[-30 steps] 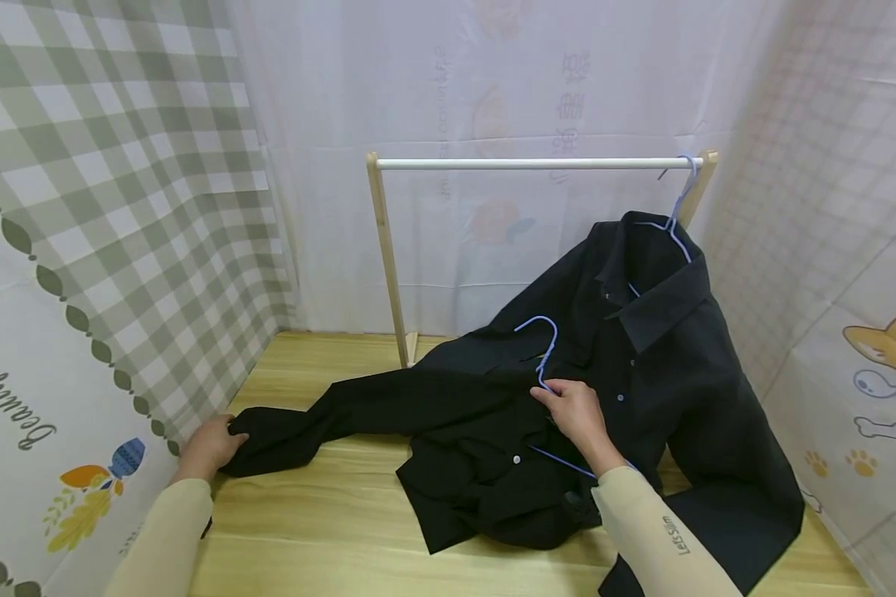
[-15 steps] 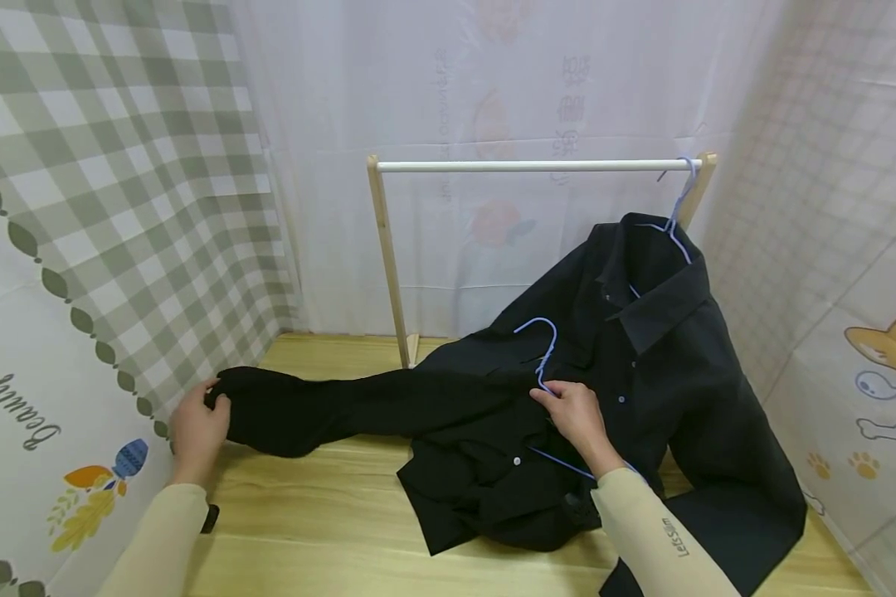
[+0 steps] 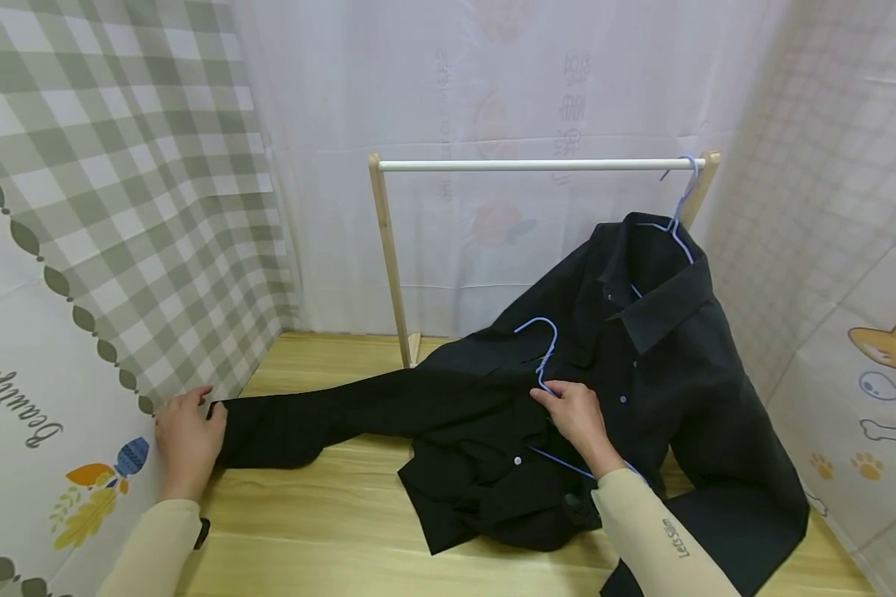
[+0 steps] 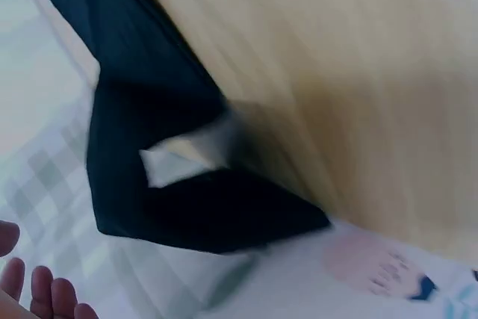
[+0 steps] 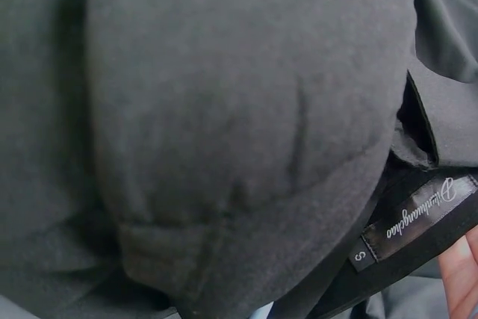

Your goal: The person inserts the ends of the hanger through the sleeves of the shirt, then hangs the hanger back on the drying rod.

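A black shirt [image 3: 448,414] lies on the table, one sleeve [image 3: 276,429] stretched flat to the left. By its cuff, my left hand [image 3: 188,435] has its fingers spread. In the left wrist view, the fingers [image 4: 52,293] sit apart from the open cuff [image 4: 119,177]. My right hand [image 3: 573,414] pinches a blue hanger [image 3: 551,340] just below its hook; the hanger's lower bar shows inside the shirt. The right wrist view is mostly black cloth, with a collar label [image 5: 422,218] near my fingers [image 5: 457,278].
Behind stands a wooden rack with a white rail [image 3: 523,166]. A second black shirt [image 3: 664,348] hangs at its right end on a blue hanger [image 3: 683,199], its hem and sleeves reaching the table. Checked cloth [image 3: 157,166] walls the left side, close to my left hand.
My left hand first lifts the sleeve's cuff end, then lowers it flat and lets go, moving slightly left. The right hand and its hanger stay put.
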Demonstrator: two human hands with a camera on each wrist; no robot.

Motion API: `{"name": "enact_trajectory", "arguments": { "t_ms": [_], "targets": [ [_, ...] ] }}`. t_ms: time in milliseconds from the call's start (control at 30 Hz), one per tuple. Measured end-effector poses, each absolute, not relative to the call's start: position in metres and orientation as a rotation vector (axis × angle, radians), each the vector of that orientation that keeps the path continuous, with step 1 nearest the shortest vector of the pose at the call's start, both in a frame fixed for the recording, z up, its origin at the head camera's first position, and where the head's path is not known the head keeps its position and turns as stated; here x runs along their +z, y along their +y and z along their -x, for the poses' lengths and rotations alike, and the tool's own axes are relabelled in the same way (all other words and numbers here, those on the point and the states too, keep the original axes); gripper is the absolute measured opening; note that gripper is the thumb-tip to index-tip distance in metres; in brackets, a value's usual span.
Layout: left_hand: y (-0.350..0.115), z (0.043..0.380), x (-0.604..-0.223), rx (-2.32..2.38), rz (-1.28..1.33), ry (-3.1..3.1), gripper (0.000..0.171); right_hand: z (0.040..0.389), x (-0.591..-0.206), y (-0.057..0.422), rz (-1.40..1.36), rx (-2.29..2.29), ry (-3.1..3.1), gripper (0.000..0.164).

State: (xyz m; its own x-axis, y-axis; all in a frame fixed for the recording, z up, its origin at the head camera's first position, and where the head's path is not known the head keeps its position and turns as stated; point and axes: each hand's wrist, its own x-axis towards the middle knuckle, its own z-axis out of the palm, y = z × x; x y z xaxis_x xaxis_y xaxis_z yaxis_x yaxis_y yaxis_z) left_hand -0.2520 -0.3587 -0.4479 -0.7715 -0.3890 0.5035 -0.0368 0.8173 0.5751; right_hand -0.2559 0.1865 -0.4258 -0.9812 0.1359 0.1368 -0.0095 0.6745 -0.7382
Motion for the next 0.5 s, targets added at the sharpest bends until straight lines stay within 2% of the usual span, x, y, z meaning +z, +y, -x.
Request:
{"name": "enact_trajectory", "arguments": {
  "t_ms": [233,500],
  "targets": [
    [-0.321,0.274,-0.447,-0.794,-0.125,-2.493,0.032,0.256,-0.426,0.186,0.105,1.184,-2.708,0.022],
    [-0.244,0.305,-0.442,-0.886,0.181,-2.554,0.032,0.255,-0.425,0.182,0.056,1.158,-2.686,0.021]
  ]
}}
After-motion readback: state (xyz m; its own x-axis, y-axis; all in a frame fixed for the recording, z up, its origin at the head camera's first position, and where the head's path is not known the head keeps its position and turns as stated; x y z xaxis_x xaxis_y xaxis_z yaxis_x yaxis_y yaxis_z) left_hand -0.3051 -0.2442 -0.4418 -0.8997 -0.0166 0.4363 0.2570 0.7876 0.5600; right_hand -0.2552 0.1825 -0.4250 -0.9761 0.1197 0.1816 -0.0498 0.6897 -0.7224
